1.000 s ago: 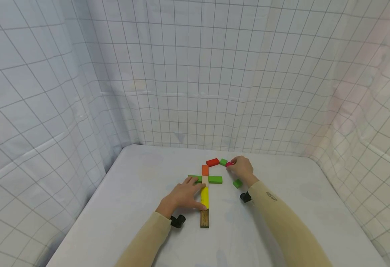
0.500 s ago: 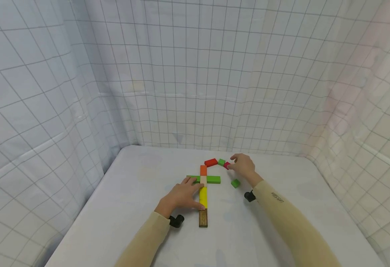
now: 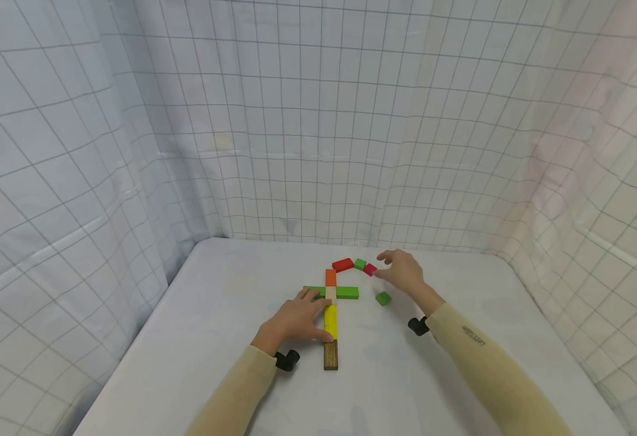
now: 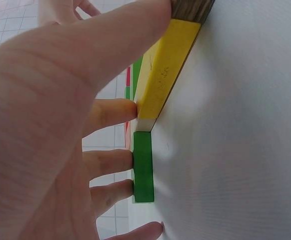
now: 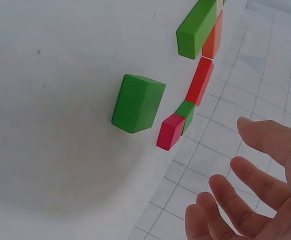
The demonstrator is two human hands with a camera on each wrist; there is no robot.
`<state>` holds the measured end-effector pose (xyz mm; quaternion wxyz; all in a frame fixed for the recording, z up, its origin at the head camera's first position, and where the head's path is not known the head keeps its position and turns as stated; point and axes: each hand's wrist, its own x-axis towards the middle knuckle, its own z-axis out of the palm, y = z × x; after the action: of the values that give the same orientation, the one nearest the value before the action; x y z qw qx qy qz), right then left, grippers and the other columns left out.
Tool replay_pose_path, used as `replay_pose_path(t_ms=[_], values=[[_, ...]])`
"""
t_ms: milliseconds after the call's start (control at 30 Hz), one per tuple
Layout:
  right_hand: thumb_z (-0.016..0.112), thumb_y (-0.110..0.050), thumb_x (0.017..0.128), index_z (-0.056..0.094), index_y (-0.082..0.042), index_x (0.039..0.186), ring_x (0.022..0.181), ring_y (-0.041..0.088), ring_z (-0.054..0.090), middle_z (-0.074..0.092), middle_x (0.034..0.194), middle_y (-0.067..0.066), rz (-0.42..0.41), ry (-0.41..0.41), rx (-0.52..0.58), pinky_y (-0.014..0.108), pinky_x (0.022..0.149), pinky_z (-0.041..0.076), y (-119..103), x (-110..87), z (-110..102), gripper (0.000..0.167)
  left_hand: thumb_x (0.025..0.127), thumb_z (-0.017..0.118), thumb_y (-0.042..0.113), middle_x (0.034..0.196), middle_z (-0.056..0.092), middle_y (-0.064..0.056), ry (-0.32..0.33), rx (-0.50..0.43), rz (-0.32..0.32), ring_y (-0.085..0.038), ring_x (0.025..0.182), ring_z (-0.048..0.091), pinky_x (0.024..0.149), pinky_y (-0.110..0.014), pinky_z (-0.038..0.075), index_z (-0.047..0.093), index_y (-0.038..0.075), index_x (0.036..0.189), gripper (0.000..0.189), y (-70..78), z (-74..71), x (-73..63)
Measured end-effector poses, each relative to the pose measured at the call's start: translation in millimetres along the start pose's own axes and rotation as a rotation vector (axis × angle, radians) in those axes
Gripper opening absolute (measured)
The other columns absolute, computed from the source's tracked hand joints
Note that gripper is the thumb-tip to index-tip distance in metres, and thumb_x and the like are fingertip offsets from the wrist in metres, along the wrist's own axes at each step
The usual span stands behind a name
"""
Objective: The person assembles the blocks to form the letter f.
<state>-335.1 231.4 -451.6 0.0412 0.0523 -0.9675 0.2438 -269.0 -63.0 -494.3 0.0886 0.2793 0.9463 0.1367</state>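
My left hand [image 3: 298, 320] rests with spread fingers on a cross of flat blocks. Its thumb touches where a yellow block [image 4: 170, 65] meets a dark brown wooden block [image 3: 330, 356]; other fingertips lie on the yellow block and the left green block [image 4: 143, 167]. A pale block [image 3: 330, 294] sits at the crossing, a green block [image 3: 347, 293] to its right and an orange block [image 3: 330, 278] beyond. From there curve a red block [image 3: 343, 265], a small green block [image 3: 359, 264] and a pink block [image 5: 170, 132]. Just right of the pink block, my right hand [image 3: 402, 272] hovers with loosely bent fingers, holding nothing.
A separate green block [image 5: 138, 103] lies on the white tabletop [image 3: 204, 327], nearer than the pink block. Grid-patterned white curtains [image 3: 318, 151] enclose the table at the back and both sides. A black wrist camera [image 3: 419, 326] sits by the right cuff.
My right hand has let go of the pink block and drawn back slightly to the right, its fingers parting. The pink block stays by the small green one. My left hand keeps its place.
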Motion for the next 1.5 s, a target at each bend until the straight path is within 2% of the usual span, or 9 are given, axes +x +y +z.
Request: replay_pose_path(t_ms=[233, 533, 733, 1000, 1300, 1500], values=[[0.078, -0.030, 0.087, 0.070, -0.012, 0.126, 0.104, 0.031, 0.061, 0.067, 0.119, 0.013, -0.038, 0.010, 0.013, 0.045, 0.077, 0.052, 1.7, -14.6, -1.5, 0.044, 0.077, 0.075, 0.067, 0.161, 0.031, -0.010, 0.000, 0.011, -0.010, -0.034, 0.147, 0.025, 0.106, -0.063, 0.037, 0.048, 0.023, 0.151, 0.091, -1.6, 0.3, 0.8], [0.079, -0.030, 0.086, 0.070, -0.014, 0.127, 0.107, 0.029, 0.059, 0.066, 0.119, 0.011, -0.036, -0.045, 0.020, 0.043, 0.079, 0.053, 12.7, -30.0, 12.4, 0.045, 0.077, 0.075, 0.068, 0.161, 0.031, -0.010, -0.016, 0.003, -0.017, -0.034, 0.147, 0.025, 0.105, -0.063, 0.037, 0.047, 0.023, 0.152, 0.091, -3.5, 2.5, -1.0], [0.080, -0.024, 0.085, 0.071, -0.013, 0.125, 0.106, 0.030, 0.059, 0.066, 0.116, 0.011, -0.060, -0.069, 0.038, 0.044, 0.078, 0.053, 18.8, -32.8, 15.6, 0.042, 0.077, 0.074, 0.068, 0.162, 0.030, -0.008, -0.003, 0.024, -0.015, -0.032, 0.148, 0.023, 0.106, -0.061, 0.037, 0.046, 0.025, 0.152, 0.091, -4.8, 2.6, 2.8], [0.085, -0.020, 0.081, 0.072, -0.018, 0.124, 0.104, 0.026, 0.059, 0.065, 0.116, 0.007, -0.058, -0.174, 0.021, 0.044, 0.082, 0.053, 30.1, -38.0, 27.7, 0.044, 0.077, 0.075, 0.068, 0.162, 0.029, -0.009, -0.025, 0.006, -0.024, -0.033, 0.148, 0.023, 0.106, -0.062, 0.036, 0.046, 0.024, 0.152, 0.091, -3.8, 4.7, 1.5], [0.083, -0.016, 0.082, 0.071, -0.018, 0.124, 0.102, 0.023, 0.059, 0.065, 0.115, 0.005, -0.093, -0.183, 0.012, 0.044, 0.086, 0.052, 39.5, -38.5, 30.5, 0.043, 0.077, 0.074, 0.069, 0.161, 0.030, -0.009, -0.007, 0.025, -0.023, -0.033, 0.148, 0.024, 0.107, -0.061, 0.037, 0.046, 0.025, 0.152, 0.092, -2.2, 4.4, 3.2], [0.081, -0.013, 0.085, 0.073, -0.017, 0.121, 0.100, 0.024, 0.059, 0.065, 0.111, 0.004, -0.145, -0.164, 0.024, 0.044, 0.086, 0.051, 43.8, -39.1, 30.3, 0.037, 0.077, 0.074, 0.069, 0.162, 0.029, -0.009, -0.016, 0.013, -0.016, -0.033, 0.148, 0.023, 0.106, -0.062, 0.036, 0.046, 0.025, 0.152, 0.092, -2.7, 2.5, 2.7]])
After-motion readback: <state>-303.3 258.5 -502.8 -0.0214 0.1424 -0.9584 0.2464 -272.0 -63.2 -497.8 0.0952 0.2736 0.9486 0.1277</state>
